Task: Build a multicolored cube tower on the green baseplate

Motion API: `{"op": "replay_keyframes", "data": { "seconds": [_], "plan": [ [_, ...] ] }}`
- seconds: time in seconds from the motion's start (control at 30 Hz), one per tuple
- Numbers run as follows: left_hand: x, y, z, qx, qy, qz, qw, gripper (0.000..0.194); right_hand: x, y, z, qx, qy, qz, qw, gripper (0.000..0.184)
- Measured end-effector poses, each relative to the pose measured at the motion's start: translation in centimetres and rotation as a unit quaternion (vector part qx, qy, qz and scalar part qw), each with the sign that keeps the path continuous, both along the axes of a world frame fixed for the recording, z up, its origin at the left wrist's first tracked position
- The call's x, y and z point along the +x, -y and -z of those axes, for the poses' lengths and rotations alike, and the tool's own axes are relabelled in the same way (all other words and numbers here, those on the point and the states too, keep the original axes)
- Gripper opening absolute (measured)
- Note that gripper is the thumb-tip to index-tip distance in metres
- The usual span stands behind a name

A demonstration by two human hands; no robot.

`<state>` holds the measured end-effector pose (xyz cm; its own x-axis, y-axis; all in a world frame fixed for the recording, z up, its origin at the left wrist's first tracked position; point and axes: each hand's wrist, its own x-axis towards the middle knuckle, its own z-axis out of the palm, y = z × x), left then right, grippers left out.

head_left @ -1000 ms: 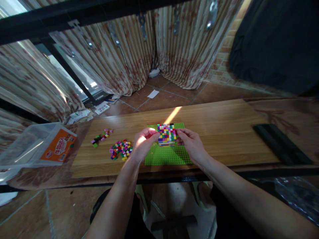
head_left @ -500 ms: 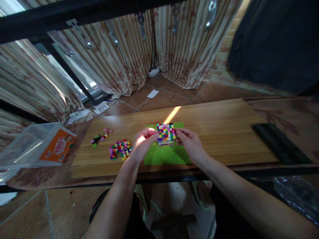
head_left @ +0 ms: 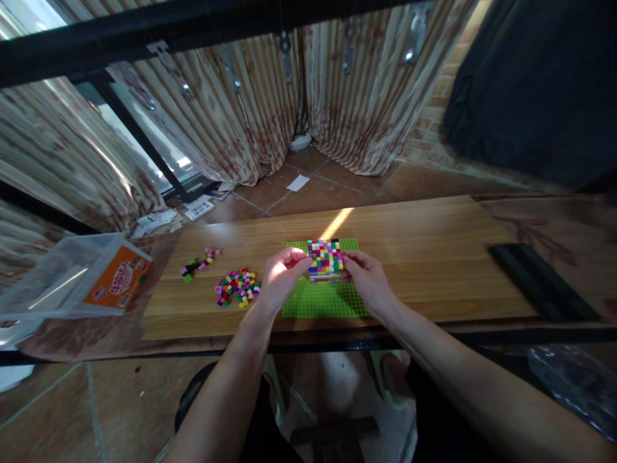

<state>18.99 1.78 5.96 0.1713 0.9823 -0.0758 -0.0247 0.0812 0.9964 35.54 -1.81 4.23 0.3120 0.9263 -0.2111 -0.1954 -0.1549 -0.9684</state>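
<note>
A block built of many small multicoloured bricks (head_left: 325, 258) is over the back half of a green studded baseplate (head_left: 321, 301). My left hand (head_left: 285, 273) pinches its left side between thumb and fingers. On the opposite side, the fingers of my right hand (head_left: 364, 275) grip the right edge. Both hands are closed on the brick block. Whether its underside touches the baseplate cannot be made out. Left of my left hand lies a pile of loose coloured bricks (head_left: 237, 287). A smaller scatter of bricks (head_left: 200, 262) is farther left and back.
The wooden board (head_left: 424, 257) lies on a cloth-covered table. A clear plastic box (head_left: 62, 283) with an orange label stands at the left end. On the right is a dark flat strip (head_left: 544, 281). Curtains (head_left: 245, 116) hang behind the table.
The view has shifted slightly, so the scene sits a little farther right in the picture. Both hands keep their hold on the brick block, with little visible movement against the baseplate.
</note>
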Motion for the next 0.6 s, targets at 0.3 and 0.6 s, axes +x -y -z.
{"op": "replay_keyframes", "data": {
  "seconds": [0.3,0.6],
  "plan": [
    [-0.7,0.4,-0.3,0.031,-0.038,-0.027,0.998,0.025,0.2,0.3,-0.4,-0.001,-0.002,-0.001,1.000,0.035],
    [-3.9,-1.0,-0.2,0.057,-0.108,-0.068,0.990,0.015,0.6,0.4,-0.4,0.006,-0.001,-0.007,1.000,0.039]
  ]
}}
